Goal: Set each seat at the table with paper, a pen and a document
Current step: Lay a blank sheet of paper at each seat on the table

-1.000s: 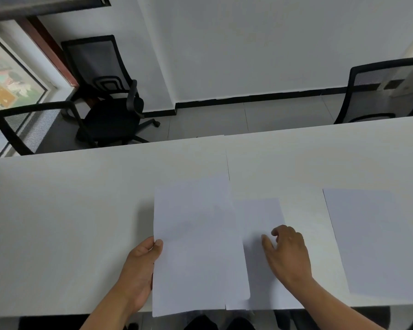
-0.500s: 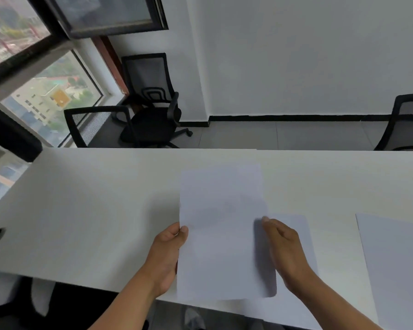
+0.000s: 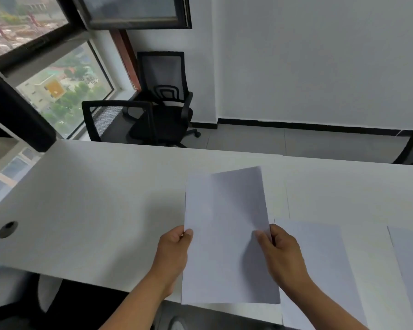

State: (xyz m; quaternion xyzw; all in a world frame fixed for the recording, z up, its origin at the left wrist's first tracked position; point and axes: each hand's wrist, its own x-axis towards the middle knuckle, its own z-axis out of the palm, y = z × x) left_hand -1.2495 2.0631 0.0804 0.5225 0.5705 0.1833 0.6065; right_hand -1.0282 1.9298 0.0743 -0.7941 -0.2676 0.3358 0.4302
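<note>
While my left hand (image 3: pixel 174 253) and right hand (image 3: pixel 281 256) pinch one sheet (image 3: pixel 227 234) mid-frame, I count two more sheets (image 3: pixel 320 258) lying lower right.

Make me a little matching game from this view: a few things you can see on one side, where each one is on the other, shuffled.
Things:
1. held sheet
2. flat sheet
3. round hole
4. black chair

Places:
A. in the table top, far left
B. beyond the table, by the window
C. between the left hand and right hand
D. lying on the table, right of the hands

Pairs: 1-C, 2-D, 3-A, 4-B
</note>
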